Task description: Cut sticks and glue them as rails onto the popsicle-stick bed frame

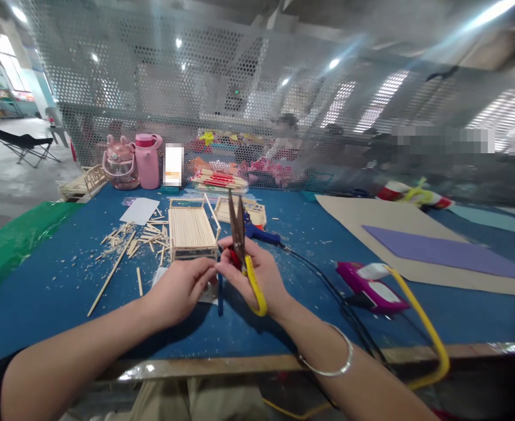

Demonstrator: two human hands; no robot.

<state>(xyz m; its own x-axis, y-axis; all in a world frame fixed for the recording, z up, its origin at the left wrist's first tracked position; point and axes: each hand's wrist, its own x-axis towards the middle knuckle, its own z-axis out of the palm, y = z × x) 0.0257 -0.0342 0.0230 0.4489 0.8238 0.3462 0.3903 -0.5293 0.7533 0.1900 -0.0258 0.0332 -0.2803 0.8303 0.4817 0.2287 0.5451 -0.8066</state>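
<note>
Near centre of frame, our right hand clasps yellow-handled scissors; our left hand pinched, contents unclear; stick model just above, on blue desk.

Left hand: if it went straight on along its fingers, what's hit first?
Most likely the fingertips of the right hand, which holds the yellow-handled scissors. The left hand points right at them; whether they already touch is unclear.

A long white ceiling lamp flared streakily at upper right. Soft shadow lay beneath the bare left hand on the matte blue tabletop. The grey perforated metal screen blurred toward the dark right edge.
</note>
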